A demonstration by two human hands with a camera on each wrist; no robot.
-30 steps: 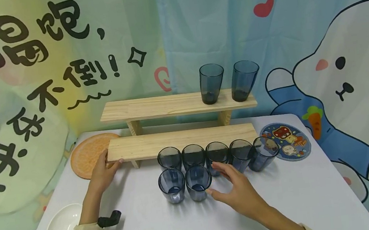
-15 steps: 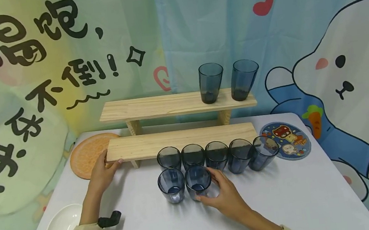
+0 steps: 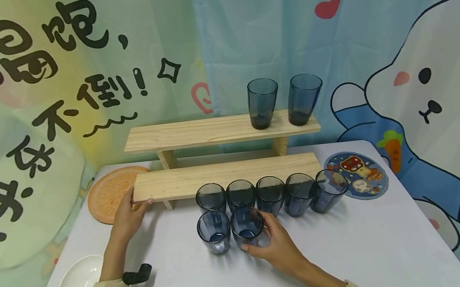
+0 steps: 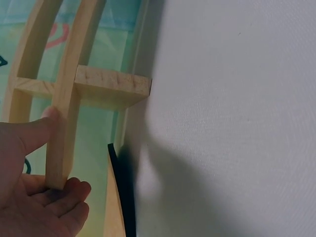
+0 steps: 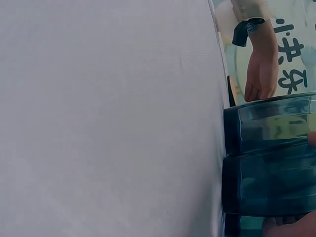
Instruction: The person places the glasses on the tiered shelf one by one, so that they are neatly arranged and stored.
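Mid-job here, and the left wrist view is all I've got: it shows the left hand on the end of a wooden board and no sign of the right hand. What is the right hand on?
Observer: The head view shows the right hand with its fingers and thumb around a blue glass, the right one of two standing side by side at the front.

Operator: Got it. I see no glassware up top from here; is any standing there?

Observer: Yes, the head view shows two more glasses standing upright near the right end of the upper shelf.
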